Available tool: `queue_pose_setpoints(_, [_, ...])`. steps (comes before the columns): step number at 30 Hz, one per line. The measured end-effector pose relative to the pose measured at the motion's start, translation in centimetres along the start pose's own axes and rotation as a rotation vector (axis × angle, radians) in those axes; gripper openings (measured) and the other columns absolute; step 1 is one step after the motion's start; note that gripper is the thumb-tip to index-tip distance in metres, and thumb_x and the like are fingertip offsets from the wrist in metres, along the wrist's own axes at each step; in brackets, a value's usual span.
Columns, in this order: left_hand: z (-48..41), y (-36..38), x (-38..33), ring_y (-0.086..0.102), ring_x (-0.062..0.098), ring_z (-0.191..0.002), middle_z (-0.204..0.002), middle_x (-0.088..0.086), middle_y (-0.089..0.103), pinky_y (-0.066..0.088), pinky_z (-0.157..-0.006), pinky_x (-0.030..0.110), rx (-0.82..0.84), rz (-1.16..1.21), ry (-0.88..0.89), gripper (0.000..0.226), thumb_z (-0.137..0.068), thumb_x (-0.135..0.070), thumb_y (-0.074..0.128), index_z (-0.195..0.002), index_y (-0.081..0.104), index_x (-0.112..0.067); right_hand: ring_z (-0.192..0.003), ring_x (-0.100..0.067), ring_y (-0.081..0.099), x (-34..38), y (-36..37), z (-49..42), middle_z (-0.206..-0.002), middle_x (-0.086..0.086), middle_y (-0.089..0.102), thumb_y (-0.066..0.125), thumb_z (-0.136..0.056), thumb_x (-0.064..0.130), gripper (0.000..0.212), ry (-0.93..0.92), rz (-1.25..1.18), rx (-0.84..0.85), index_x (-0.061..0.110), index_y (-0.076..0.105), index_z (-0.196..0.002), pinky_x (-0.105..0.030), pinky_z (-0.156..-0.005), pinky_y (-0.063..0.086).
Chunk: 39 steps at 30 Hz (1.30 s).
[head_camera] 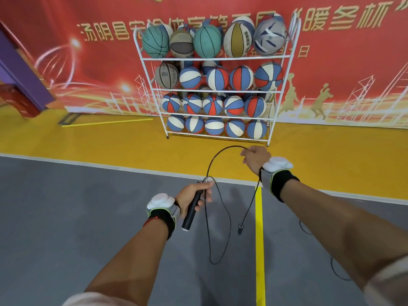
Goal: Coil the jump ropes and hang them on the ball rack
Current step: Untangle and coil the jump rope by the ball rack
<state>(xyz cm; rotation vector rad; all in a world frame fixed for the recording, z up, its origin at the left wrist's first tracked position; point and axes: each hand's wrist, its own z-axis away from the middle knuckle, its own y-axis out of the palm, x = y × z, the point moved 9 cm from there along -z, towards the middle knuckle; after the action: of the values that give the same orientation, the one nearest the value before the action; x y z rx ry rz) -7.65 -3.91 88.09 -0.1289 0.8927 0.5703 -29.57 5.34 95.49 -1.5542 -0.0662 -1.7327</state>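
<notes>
Jump rope: one end gripped by curled fingers of left hand, 6 o'clock; line pinched by right hand, 1 o'clock. Coiling barely begun; hanging on ball rack, 12 o'clock, outstanding.

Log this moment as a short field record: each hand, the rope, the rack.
left hand: grips the black handle
right hand: pinches the cord, farther forward than the left
cord: arcs between both hands; one loop hangs below the left hand
second handle: dangles on the cord beside the yellow floor line
ball rack: white, four tiers of balls, against the red banner
coiling: begun, not finished
</notes>
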Motion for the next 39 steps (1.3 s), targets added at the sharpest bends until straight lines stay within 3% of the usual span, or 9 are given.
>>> queue_pose_setpoints(6, [1.5,1.0,-6.7,0.033,0.004,-0.033,-0.054,-0.002,0.048,0.022,-0.031,0.016,0.074,0.247,0.161,0.027,-0.088,-0.029,0.069,-0.069,0.054,-0.017,-0.085,-0.028,0.068,-5.2,4.4,-0.1,-0.093,-0.008,0.075,0.061,-0.090,0.028,0.019,0.071,0.180,0.211,0.019,0.071,-0.077,-0.043,-0.085,0.058])
queue_pose_setpoints(11, [2.0,1.4,-8.4,0.032,0.002,-0.035,-0.059,-0.003,0.052,0.021,-0.032,0.014,0.068,0.090,0.131,0.026,-0.090,-0.033,0.068,-0.073,0.060,-0.016,-0.074,-0.019,0.059,-1.8,8.3,4.0,-0.073,0.002,0.065,0.069,-0.082,0.010,0.004,-0.101,0.017,0.327,0.013,0.069,-0.084,-0.021,-0.062,0.044])
queue_pose_setpoints(15, [1.8,0.2,-7.0,0.030,0.002,-0.035,-0.062,-0.004,0.052,0.022,-0.032,0.014,0.059,0.018,0.084,0.024,-0.092,-0.032,0.065,-0.075,0.061,-0.015,-0.075,-0.015,0.055,2.3,9.8,5.8,-0.076,-0.002,0.065,0.065,-0.084,0.019,0.004,-0.330,-0.063,0.394,0.021,0.065,-0.080,-0.025,-0.076,0.047])
queue_pose_setpoints(17, [1.7,-0.6,-5.9,0.030,0.003,-0.036,-0.065,-0.003,0.055,0.022,-0.033,0.015,0.059,0.035,0.070,0.022,-0.090,-0.032,0.066,-0.076,0.063,-0.014,-0.076,-0.011,0.055,3.9,9.5,6.5,-0.078,0.003,0.065,0.058,-0.092,0.016,0.016,-0.468,0.093,0.360,0.029,0.065,-0.084,-0.020,-0.073,0.045])
queue_pose_setpoints(20, [2.2,-1.6,-4.6,0.030,0.005,-0.036,-0.072,-0.003,0.061,0.019,-0.035,0.017,0.072,0.028,0.069,0.021,-0.088,-0.032,0.069,-0.078,0.066,-0.014,-0.089,-0.016,0.063,5.7,9.1,6.8,-0.093,0.001,0.073,0.055,-0.096,0.020,0.018,-0.583,0.285,0.327,0.021,0.072,-0.098,-0.030,-0.079,0.049])
queue_pose_setpoints(26, [2.4,-2.8,-0.4,0.032,0.005,-0.040,-0.099,0.000,0.074,0.028,-0.038,0.016,0.129,-0.101,-0.052,0.016,-0.089,-0.021,0.068,-0.099,0.073,-0.009,-0.061,-0.024,0.066,8.6,5.9,4.4,-0.076,-0.008,0.071,0.062,-0.092,0.012,0.009,-0.373,-0.240,0.131,0.011,0.071,-0.092,-0.038,-0.070,0.057])
queue_pose_setpoints(32, [2.4,-4.3,2.6,0.033,0.005,-0.044,-0.099,-0.004,0.071,0.032,-0.040,0.016,0.135,-0.254,-0.162,0.026,-0.091,-0.030,0.067,-0.109,0.070,-0.012,-0.063,-0.026,0.062,11.7,2.6,1.3,-0.070,-0.010,0.065,0.062,-0.092,0.010,0.008,-0.301,-0.513,-0.027,0.007,0.068,-0.089,-0.038,-0.068,0.057])
queue_pose_setpoints(35, [2.9,-4.6,1.8,0.034,0.005,-0.042,-0.079,-0.003,0.063,0.029,-0.038,0.017,0.132,-0.206,-0.152,0.027,-0.089,-0.038,0.069,-0.093,0.070,-0.011,-0.073,-0.029,0.063,11.7,1.5,-0.2,-0.075,-0.003,0.066,0.058,-0.094,0.024,0.018,-0.367,-0.203,-0.103,0.019,0.064,-0.079,-0.041,-0.071,0.054])
queue_pose_setpoints(39, [4.1,-3.8,-3.2,0.032,0.006,-0.035,-0.055,-0.002,0.050,0.024,-0.033,0.018,0.191,-0.103,-0.002,0.025,-0.089,-0.032,0.068,-0.075,0.065,-0.011,-0.063,-0.025,0.047,10.2,2.9,0.3,-0.071,-0.006,0.057,0.052,-0.097,0.030,0.025,-0.434,0.187,0.007,0.011,0.063,-0.085,-0.032,-0.062,0.037])
